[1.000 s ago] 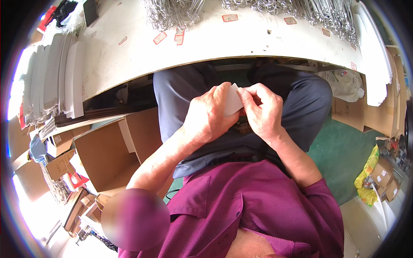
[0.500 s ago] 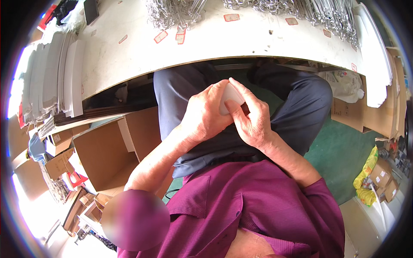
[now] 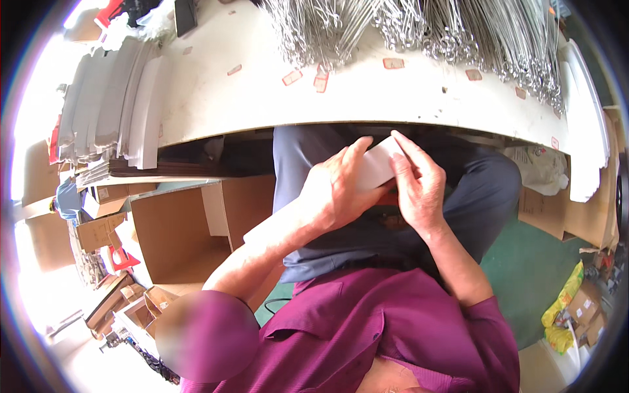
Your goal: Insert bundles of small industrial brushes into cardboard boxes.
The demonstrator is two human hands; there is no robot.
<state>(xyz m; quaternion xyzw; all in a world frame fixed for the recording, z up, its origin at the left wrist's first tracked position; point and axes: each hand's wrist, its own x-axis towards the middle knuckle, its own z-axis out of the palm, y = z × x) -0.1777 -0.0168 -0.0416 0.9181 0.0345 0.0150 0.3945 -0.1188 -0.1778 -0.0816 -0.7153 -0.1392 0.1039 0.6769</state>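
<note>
Above my lap, in front of the table edge, both hands hold a small white paper box (image 3: 377,169), tilted between them. My left hand (image 3: 331,187) is closed around its left and near side, with the thumb raised off it. My right hand (image 3: 419,190) pinches the right end, thumb on the face toward me and fingers along the far edge. The hands partly hide the box, so its ends cannot be made out.
The white table (image 3: 249,98) bears bundles of looped metal rods (image 3: 452,39) and a dark phone (image 3: 185,16). Folded white cardboard sleeves (image 3: 111,98) are stacked left; more white sheets (image 3: 586,124) stand right. An open carton (image 3: 173,229) sits lower left, a plastic bag (image 3: 537,167) under the table.
The view has shifted, so the table and hands appear lower and further right. My hands have spread slightly apart, my left thumb has lifted, and more of the white box shows.
</note>
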